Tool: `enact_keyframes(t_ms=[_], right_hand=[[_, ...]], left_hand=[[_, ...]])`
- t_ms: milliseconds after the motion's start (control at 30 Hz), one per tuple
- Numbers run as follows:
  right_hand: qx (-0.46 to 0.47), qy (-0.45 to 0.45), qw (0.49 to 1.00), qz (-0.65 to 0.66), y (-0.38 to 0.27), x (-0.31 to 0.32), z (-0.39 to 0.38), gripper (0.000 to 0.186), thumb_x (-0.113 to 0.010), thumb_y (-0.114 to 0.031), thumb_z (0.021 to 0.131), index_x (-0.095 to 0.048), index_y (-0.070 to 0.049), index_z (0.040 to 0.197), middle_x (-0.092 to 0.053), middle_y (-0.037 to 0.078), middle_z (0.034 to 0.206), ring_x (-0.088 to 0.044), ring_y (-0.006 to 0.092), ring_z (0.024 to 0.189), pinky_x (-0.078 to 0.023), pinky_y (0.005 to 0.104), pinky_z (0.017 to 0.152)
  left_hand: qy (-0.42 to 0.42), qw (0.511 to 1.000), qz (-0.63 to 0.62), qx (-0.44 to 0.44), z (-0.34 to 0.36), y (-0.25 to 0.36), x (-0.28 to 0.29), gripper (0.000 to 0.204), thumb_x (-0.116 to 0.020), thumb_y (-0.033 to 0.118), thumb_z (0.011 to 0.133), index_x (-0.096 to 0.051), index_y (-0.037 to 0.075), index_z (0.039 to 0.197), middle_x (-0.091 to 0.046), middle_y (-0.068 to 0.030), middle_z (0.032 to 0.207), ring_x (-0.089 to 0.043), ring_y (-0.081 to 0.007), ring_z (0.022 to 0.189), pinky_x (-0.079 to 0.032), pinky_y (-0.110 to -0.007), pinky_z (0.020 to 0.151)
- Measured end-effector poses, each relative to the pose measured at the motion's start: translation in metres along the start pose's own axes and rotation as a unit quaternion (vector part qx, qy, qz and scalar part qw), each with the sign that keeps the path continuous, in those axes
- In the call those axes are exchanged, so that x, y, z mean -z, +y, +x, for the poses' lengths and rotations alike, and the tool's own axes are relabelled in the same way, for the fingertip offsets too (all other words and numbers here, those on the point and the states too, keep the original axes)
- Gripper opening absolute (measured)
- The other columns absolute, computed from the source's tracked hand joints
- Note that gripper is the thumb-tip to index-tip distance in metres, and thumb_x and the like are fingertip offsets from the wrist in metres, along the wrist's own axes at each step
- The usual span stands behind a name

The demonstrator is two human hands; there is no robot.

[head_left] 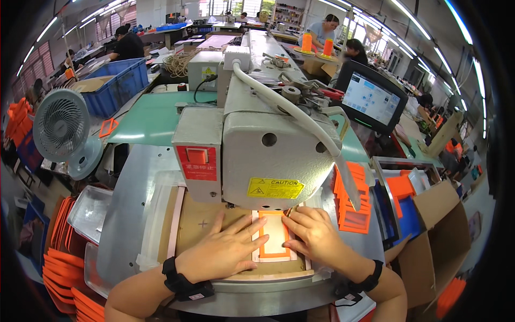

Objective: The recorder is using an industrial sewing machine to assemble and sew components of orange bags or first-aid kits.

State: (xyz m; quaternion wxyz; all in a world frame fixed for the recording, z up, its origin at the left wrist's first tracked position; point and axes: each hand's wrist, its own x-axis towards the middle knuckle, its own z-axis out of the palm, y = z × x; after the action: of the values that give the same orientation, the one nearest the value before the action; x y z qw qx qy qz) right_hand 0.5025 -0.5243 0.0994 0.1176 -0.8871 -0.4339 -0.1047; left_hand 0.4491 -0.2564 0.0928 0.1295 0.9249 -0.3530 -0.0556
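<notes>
Two bare hands, head view, both at the near side of the sewing machine (273, 155). Orange frame (276, 256) lies flat just in front of the machine, bordering a cream panel (275, 234). Left hand (222, 251) spread, palm down, fingertips at the frame's left side. Right hand (317, 232) loosely bent, thumb and forefinger apart, at the frame's right side; cannot tell how firmly either presses. Left of machine: white fan (61, 121), blue crate (120, 86) beyond. Right of machine: frame pile (355, 220), cardboard box (448, 236), dark-rimmed screen (373, 96) farther back.
</notes>
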Motion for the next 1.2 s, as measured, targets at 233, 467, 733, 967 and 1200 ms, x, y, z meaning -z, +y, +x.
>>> enact_keyframes(t_ms=[233, 467, 733, 967, 1200], right_hand=[[-0.016, -0.030, 0.999, -0.037, 0.001, 0.000, 0.001, 0.059, -0.079, -0.038, 0.077, -0.065, -0.004, 0.124, -0.060, 0.010, 0.123, -0.054, 0.0293, 0.120, -0.037, 0.0542, 0.103], [-0.056, -0.060, 0.997, -0.012, 0.003, -0.001, 0.003, 0.062, -0.075, -0.043, 0.082, -0.062, -0.003, 0.127, -0.059, 0.009, 0.124, -0.051, 0.0291, 0.122, -0.033, 0.0561, 0.110], [-0.031, -0.110, 0.993, 0.007, 0.004, 0.010, 0.017, 0.059, -0.067, -0.038, 0.091, -0.054, 0.003, 0.132, -0.056, 0.009, 0.117, -0.062, 0.0271, 0.105, -0.056, 0.0383, 0.079], [-0.047, -0.092, 0.994, 0.038, 0.006, 0.006, 0.008, 0.055, -0.064, -0.040, 0.094, -0.055, -0.005, 0.136, -0.056, 0.012, 0.116, -0.064, 0.0329, 0.101, -0.055, 0.0420, 0.083], [0.018, -0.108, 0.992, -0.064, 0.006, 0.015, 0.025, 0.062, -0.073, -0.042, 0.083, -0.061, -0.005, 0.131, -0.058, 0.008, 0.110, -0.056, 0.0261, 0.108, -0.052, 0.0392, 0.082]], left_hand=[[0.029, 0.998, 0.058, 0.019, 0.006, 0.011, 0.004, 0.060, -0.065, 0.044, 0.091, -0.052, 0.016, 0.143, -0.041, -0.0077, 0.155, -0.039, -0.0274, 0.143, -0.028, -0.066, 0.111], [0.114, 0.993, -0.007, -0.001, 0.019, 0.006, -0.001, 0.055, -0.075, 0.036, 0.083, -0.062, 0.013, 0.130, -0.050, -0.0143, 0.142, -0.048, -0.0309, 0.129, -0.036, -0.049, 0.110], [0.108, 0.994, -0.011, 0.026, 0.020, 0.009, 0.007, 0.057, -0.078, 0.036, 0.079, -0.063, 0.014, 0.129, -0.050, -0.0148, 0.140, -0.046, -0.0331, 0.131, -0.035, -0.051, 0.108], [0.099, 0.995, -0.026, 0.023, 0.020, 0.007, 0.003, 0.061, -0.076, 0.037, 0.080, -0.059, 0.014, 0.134, -0.053, -0.0167, 0.133, -0.046, -0.0323, 0.131, -0.031, -0.057, 0.110], [0.067, 0.997, -0.010, -0.022, 0.013, -0.003, 0.004, 0.059, -0.070, 0.035, 0.087, -0.056, 0.015, 0.141, -0.041, -0.0253, 0.148, -0.040, -0.0401, 0.136, -0.032, -0.056, 0.110]])
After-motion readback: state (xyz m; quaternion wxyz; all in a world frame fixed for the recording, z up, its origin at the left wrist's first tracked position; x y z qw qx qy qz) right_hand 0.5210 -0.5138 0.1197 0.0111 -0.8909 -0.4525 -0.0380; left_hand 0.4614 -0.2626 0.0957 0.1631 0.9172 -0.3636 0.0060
